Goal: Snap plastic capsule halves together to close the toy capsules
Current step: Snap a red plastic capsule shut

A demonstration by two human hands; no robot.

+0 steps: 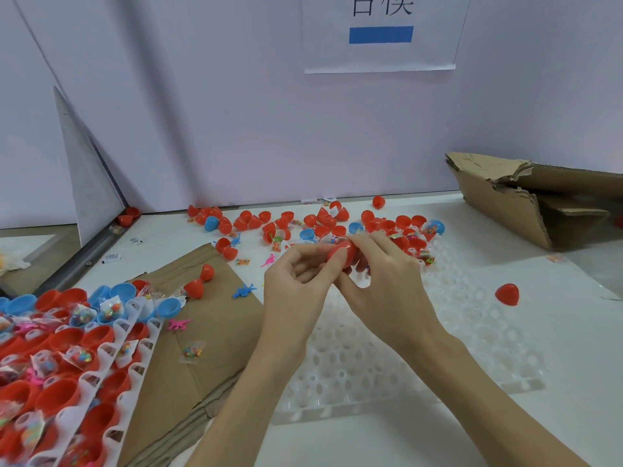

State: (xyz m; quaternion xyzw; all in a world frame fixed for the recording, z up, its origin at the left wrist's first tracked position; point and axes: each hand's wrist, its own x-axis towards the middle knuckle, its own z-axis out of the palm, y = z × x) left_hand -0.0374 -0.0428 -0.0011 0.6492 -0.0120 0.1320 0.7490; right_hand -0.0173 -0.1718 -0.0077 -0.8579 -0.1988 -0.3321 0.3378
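Hands, L (296, 284) & R (381, 274), pinch red capsule (344, 252) over white table (505, 433), lilac wall (236, 112) behind

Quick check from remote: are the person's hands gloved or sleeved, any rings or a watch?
Both hands are bare: no gloves on the left hand or the right hand. Both forearms show uncovered, with no sleeves in frame. No rings, watch or wristband visible.

white wall sheet (381, 35), cropped black characters, unreadable; blue bar
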